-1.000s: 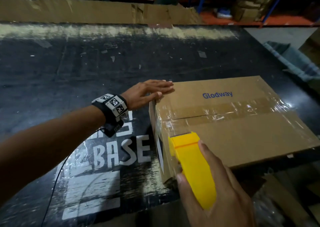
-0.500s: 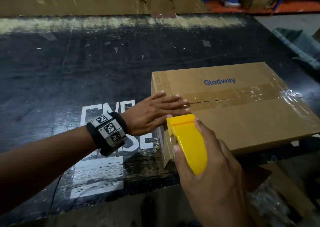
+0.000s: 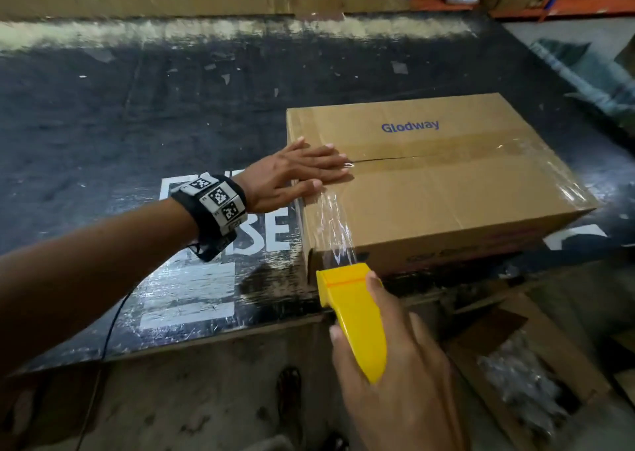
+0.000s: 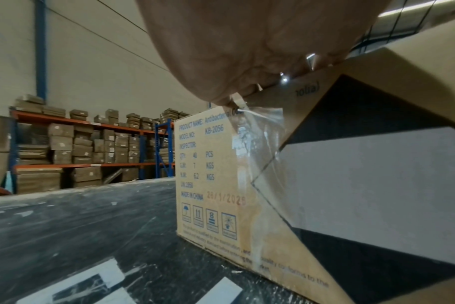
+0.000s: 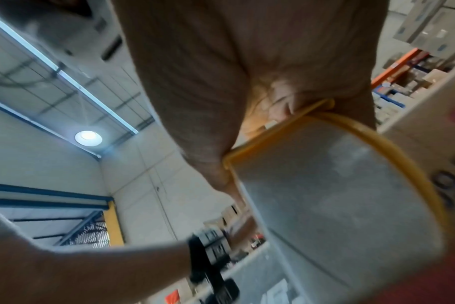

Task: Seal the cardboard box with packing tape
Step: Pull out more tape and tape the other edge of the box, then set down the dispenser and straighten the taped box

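The cardboard box is pressed under the flat left hand while the yellow tape dispenser is gripped by the right hand, with clear tape stretched between the hands.

The room is dim, lit from overhead: a round ceiling lamp and a long skylight strip glow in the right wrist view. Glare streaks the stretched tape and the scuffed black table. The head view is fairly sharp at the centre, bending and darkening toward its edges. The right wrist view is smeared with motion blur. In both wrist views the near hand is a soft, unfocused mass, and straight lines bow outward.
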`<state>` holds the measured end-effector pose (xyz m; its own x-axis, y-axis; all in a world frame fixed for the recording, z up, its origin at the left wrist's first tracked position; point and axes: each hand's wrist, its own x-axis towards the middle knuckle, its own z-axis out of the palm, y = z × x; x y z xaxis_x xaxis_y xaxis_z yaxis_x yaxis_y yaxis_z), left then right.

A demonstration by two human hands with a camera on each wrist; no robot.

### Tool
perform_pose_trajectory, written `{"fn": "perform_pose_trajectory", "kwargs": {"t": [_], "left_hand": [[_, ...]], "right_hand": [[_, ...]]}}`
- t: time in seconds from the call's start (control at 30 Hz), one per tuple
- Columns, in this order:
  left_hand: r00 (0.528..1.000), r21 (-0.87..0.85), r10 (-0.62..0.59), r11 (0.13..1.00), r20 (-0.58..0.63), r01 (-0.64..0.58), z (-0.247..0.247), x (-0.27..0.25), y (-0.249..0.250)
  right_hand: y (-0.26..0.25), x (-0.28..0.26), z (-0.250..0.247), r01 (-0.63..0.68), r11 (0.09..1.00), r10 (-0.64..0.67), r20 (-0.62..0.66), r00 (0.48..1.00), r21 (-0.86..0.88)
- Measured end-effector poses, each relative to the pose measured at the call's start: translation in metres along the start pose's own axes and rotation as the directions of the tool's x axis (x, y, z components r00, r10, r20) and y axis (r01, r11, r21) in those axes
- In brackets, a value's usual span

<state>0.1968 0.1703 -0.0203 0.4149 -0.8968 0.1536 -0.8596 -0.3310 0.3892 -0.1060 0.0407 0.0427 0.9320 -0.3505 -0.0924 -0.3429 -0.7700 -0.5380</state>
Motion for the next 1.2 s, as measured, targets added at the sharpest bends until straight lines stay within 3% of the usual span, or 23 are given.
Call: {"fn": "perform_pose_trajectory", "kwargs": {"t": [0.07,0.3,0.47,0.6,0.8,0.93,1.03,1.2], "left_hand": [[1.0,0.009,-0.015,1.0,0.001,0.015,0.0,-0.001,0.004],[0.989,0.071,-0.145,0.987,0.018,0.143,-0.002,-0.01,0.033],[0.991,0.159,-0.121,0.981,0.052,0.111,0.028,-0.035,0.09],[0.996,0.267,-0.093,0.959,-0.014,0.093,0.04,-0.04,0.096],[0.984,0.196,-0.171,0.964,-0.057,0.179,0.034,-0.03,0.11],[0.957,0.081,-0.236,0.964,-0.17,0.252,0.046,0.005,0.151],[0.965,0.035,-0.164,0.984,-0.205,0.174,0.065,0.052,0.187],[0.979,-0.012,-0.098,0.995,-0.18,0.097,0.096,0.153,0.231]], "right_hand": [[0.014,0.009,0.012,-0.024,0.998,0.019,0.096,0.995,0.052],[0.078,0.018,0.061,-0.083,0.982,0.039,0.248,0.968,0.169],[0.105,0.024,0.064,-0.033,0.927,-0.032,0.167,0.986,0.374],[0.119,0.024,0.055,0.024,0.869,-0.091,0.111,0.99,0.494],[0.156,0.019,0.02,0.092,0.783,-0.086,-0.04,0.995,0.615],[0.194,0.024,-0.016,0.1,0.765,0.011,-0.168,0.986,0.637],[0.229,0.039,-0.041,0.094,0.8,0.111,-0.299,0.948,0.593],[0.292,0.086,-0.079,0.006,0.792,0.271,-0.359,0.893,0.611]]}}
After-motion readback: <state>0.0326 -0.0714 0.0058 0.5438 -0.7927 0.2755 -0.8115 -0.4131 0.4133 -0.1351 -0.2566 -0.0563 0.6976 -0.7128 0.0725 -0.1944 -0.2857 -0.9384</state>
